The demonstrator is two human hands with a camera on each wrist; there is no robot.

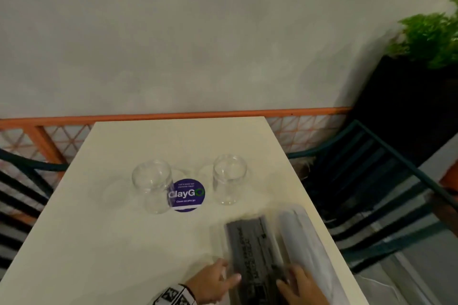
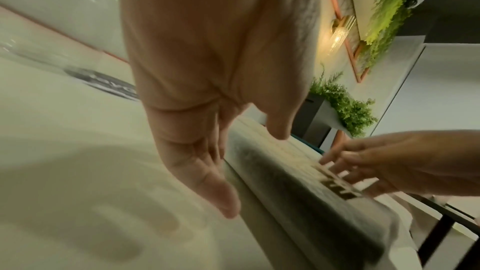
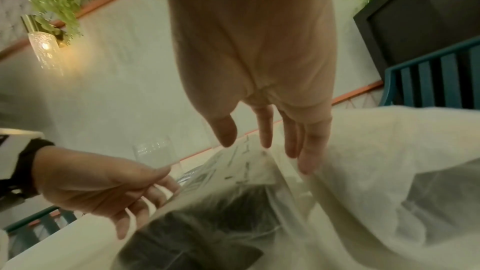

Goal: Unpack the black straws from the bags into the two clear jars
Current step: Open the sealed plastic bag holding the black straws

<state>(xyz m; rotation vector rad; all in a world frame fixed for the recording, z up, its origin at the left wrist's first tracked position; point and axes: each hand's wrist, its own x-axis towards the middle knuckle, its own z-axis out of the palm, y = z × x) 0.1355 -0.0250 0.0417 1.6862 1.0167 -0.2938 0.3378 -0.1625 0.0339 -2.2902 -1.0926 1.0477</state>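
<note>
Two clear jars stand empty mid-table, the left jar [image 1: 152,186] and the right jar [image 1: 229,179]. A plastic bag of black straws [image 1: 252,250] lies at the near right, printed side up. Beside it lies a second, whitish bag [image 1: 304,250]. My left hand [image 1: 223,273] lies with straight fingers against the dark bag's left edge [image 2: 298,188], thumb over its top. My right hand [image 1: 292,277] rests relaxed fingers on the bag's near right side, at the seam between both bags [image 3: 265,151]. Neither hand grips anything.
A round purple sticker [image 1: 187,194] is stuck on the white table [image 1: 99,242] between the jars. Teal slatted chairs [image 1: 371,193] stand at both sides. A black planter with greenery [image 1: 416,82] stands at the far right against the wall.
</note>
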